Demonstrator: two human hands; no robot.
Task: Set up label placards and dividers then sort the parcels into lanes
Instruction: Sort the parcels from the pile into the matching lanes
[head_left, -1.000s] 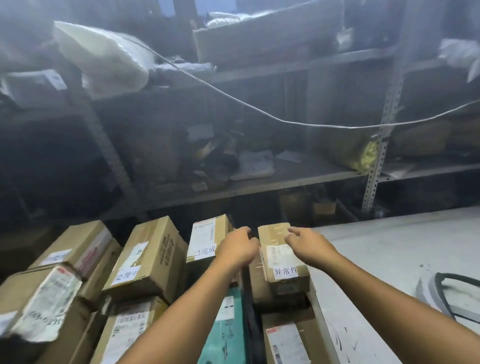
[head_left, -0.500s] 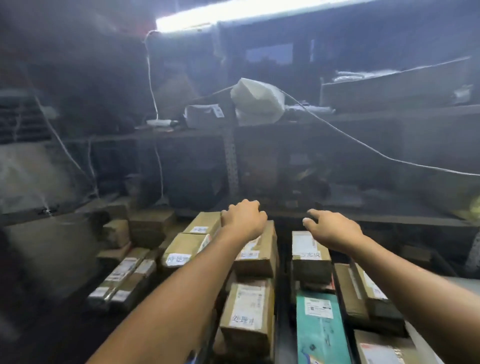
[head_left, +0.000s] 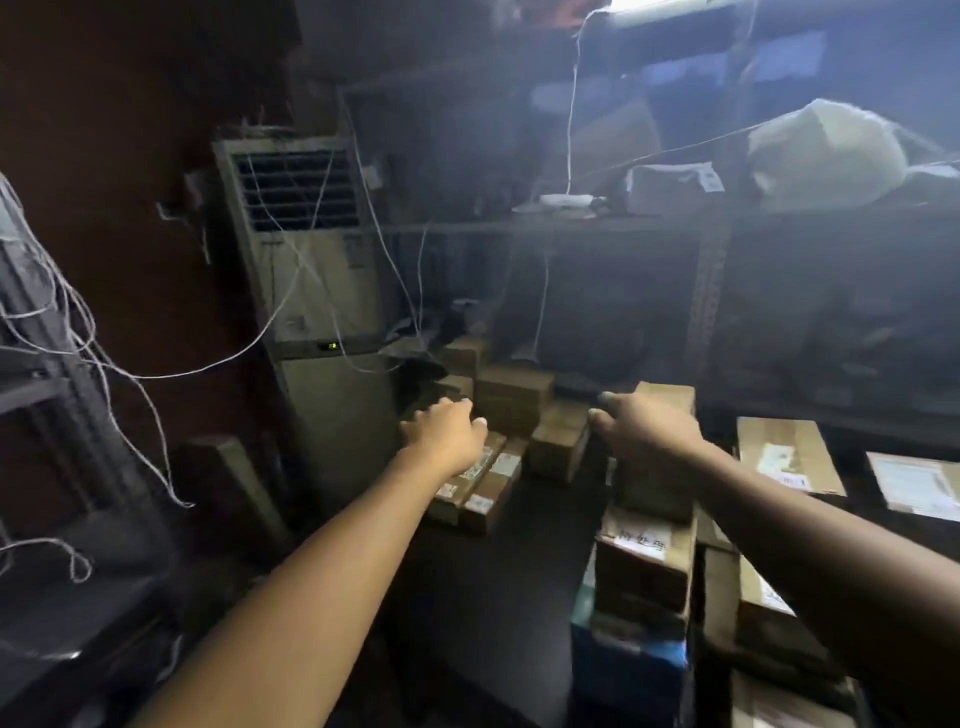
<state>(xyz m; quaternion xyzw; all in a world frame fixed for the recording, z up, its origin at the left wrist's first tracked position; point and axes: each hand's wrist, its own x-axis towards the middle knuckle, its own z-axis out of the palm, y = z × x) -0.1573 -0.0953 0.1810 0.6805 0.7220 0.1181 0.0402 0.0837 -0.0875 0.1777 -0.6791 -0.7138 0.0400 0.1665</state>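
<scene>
Brown cardboard parcels lie on the dark floor. A small pile (head_left: 514, 395) sits ahead, with two long flat boxes (head_left: 483, 483) in front of it. At the right, a stacked parcel carries a handwritten label placard (head_left: 641, 543) above a blue box (head_left: 623, 665). More labelled parcels (head_left: 787, 457) lie further right. My left hand (head_left: 447, 431) hovers over the long boxes, fingers loosely curled, holding nothing. My right hand (head_left: 644, 426) reaches out above the labelled stack with relaxed fingers, also holding nothing.
A tall floor air conditioner (head_left: 311, 312) stands at the left with loose white cords (head_left: 104, 338) hanging across it. Metal shelving (head_left: 701, 312) runs behind the parcels, with a white bag (head_left: 826, 150) on top. A dark rack (head_left: 41, 374) is at the far left.
The view has swung left, so the parcel lanes now sit at the right. Both hands left the placard box and moved left with the view, still holding nothing.
</scene>
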